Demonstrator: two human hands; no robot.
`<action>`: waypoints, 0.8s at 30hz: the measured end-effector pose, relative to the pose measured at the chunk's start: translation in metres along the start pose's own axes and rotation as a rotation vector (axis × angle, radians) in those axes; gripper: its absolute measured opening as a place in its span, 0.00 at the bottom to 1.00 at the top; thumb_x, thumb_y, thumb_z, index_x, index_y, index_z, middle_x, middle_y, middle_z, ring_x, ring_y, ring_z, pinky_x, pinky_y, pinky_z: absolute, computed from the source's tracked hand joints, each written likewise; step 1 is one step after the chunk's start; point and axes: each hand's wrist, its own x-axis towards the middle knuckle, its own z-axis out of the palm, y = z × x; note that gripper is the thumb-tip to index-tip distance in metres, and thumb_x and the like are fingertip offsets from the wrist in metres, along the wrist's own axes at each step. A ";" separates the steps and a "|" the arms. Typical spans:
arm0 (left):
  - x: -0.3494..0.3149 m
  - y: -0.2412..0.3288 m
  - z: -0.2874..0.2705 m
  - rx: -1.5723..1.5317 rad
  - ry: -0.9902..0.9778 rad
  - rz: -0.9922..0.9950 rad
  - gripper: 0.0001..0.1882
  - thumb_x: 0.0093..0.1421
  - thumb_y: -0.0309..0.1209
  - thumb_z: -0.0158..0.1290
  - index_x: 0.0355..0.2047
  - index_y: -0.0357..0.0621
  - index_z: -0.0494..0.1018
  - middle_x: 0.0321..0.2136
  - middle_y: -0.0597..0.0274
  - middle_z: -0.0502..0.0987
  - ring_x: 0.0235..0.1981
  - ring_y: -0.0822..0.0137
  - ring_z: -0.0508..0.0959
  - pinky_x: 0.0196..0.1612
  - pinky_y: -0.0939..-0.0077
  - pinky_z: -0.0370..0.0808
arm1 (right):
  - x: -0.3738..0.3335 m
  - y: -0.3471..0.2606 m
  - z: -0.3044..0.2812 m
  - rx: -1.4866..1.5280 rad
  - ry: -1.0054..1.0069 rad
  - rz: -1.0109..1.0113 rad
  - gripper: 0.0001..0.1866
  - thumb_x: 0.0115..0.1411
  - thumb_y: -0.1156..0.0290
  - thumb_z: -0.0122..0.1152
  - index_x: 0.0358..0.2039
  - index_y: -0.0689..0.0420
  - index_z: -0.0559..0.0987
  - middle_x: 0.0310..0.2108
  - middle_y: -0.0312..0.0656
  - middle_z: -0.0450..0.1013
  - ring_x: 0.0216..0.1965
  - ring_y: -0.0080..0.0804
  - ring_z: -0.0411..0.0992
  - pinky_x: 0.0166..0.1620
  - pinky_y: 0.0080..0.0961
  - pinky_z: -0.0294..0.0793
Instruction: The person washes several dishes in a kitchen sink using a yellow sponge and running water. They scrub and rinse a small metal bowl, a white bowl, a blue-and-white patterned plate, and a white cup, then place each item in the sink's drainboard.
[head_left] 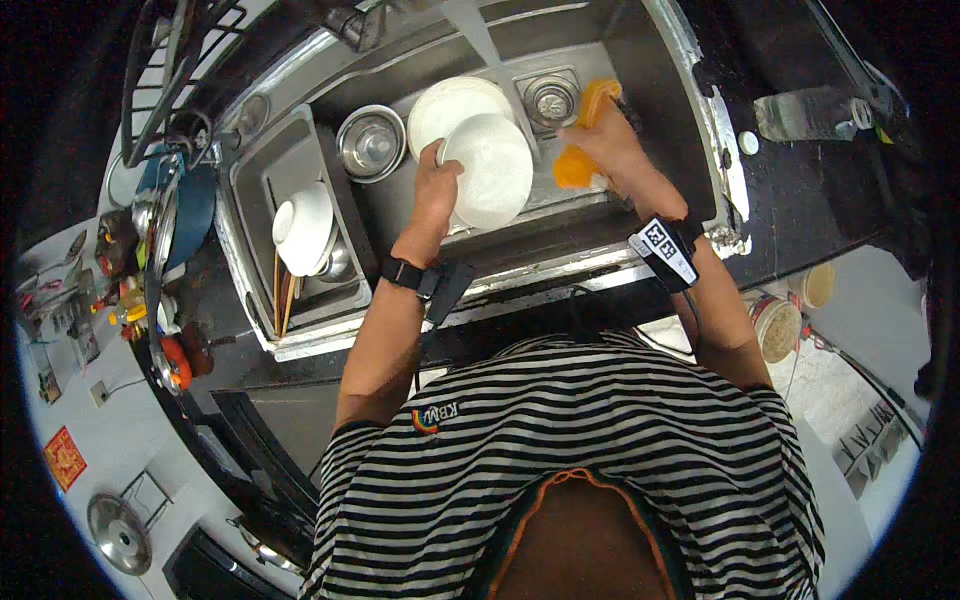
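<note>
My left hand (436,190) grips the left rim of a white plate (490,172), holding it tilted over the large sink basin (390,225). Behind it, another white plate (455,100) lies in the basin. An orange cloth (574,168) is bunched in my right hand (613,150), to the right of the held plate and near the drain (551,101). Part of the cloth shows on either side of my fingers. A round steel bowl (371,144) sits in the basin left of the plates.
In the smaller left basin are white bowls (303,228) and wooden chopsticks (289,303). A black wire rack (165,85) rises at the far left. On the dark counter at right lie a clear plastic bottle (805,116) and a white cap (748,143).
</note>
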 end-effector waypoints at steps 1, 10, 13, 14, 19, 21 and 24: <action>0.001 0.002 0.001 0.076 0.003 -0.021 0.29 0.50 0.26 0.46 0.55 0.39 0.58 0.45 0.49 0.68 0.44 0.59 0.69 0.47 0.72 0.66 | 0.002 -0.010 0.003 -0.153 0.033 -0.046 0.31 0.47 0.71 0.62 0.50 0.64 0.61 0.42 0.50 0.66 0.42 0.41 0.70 0.43 0.33 0.71; 0.001 0.022 0.037 0.125 -0.274 0.137 0.16 0.44 0.23 0.48 0.37 0.38 0.68 0.32 0.64 0.72 0.35 0.69 0.70 0.41 0.78 0.65 | 0.009 -0.044 0.044 -0.932 0.033 -0.875 0.19 0.44 0.68 0.61 0.39 0.51 0.70 0.36 0.49 0.69 0.36 0.46 0.73 0.35 0.36 0.74; -0.004 0.025 0.047 -0.031 -0.190 0.107 0.22 0.46 0.23 0.50 0.45 0.35 0.65 0.39 0.61 0.70 0.39 0.68 0.70 0.42 0.78 0.66 | 0.025 -0.035 0.033 -0.840 -0.006 -0.928 0.10 0.46 0.66 0.57 0.31 0.50 0.72 0.27 0.40 0.71 0.26 0.40 0.74 0.27 0.34 0.74; -0.005 0.027 0.050 -0.057 -0.160 0.131 0.22 0.46 0.23 0.50 0.44 0.36 0.64 0.39 0.60 0.70 0.39 0.68 0.70 0.43 0.78 0.65 | 0.028 -0.032 0.031 -0.776 0.054 -0.986 0.10 0.45 0.65 0.58 0.30 0.50 0.72 0.26 0.40 0.70 0.25 0.40 0.73 0.27 0.35 0.73; -0.015 0.038 0.055 -0.127 0.015 0.162 0.25 0.44 0.22 0.53 0.44 0.40 0.60 0.37 0.55 0.68 0.40 0.66 0.68 0.46 0.75 0.63 | 0.037 -0.012 0.030 -0.588 0.196 -0.757 0.11 0.42 0.64 0.63 0.27 0.52 0.75 0.24 0.42 0.72 0.26 0.42 0.73 0.29 0.35 0.73; -0.019 0.041 0.051 -0.179 0.080 0.191 0.25 0.43 0.21 0.53 0.43 0.42 0.59 0.37 0.54 0.68 0.39 0.65 0.68 0.46 0.73 0.63 | 0.040 0.000 0.034 -0.433 0.302 -0.682 0.11 0.42 0.64 0.64 0.27 0.53 0.77 0.24 0.44 0.74 0.27 0.43 0.74 0.30 0.34 0.73; -0.017 0.038 0.053 -0.243 0.174 0.250 0.25 0.43 0.20 0.53 0.43 0.44 0.58 0.37 0.55 0.67 0.39 0.64 0.68 0.45 0.73 0.63 | 0.035 0.020 0.048 0.080 0.301 -0.250 0.13 0.45 0.65 0.65 0.31 0.57 0.78 0.24 0.43 0.76 0.25 0.36 0.75 0.29 0.28 0.73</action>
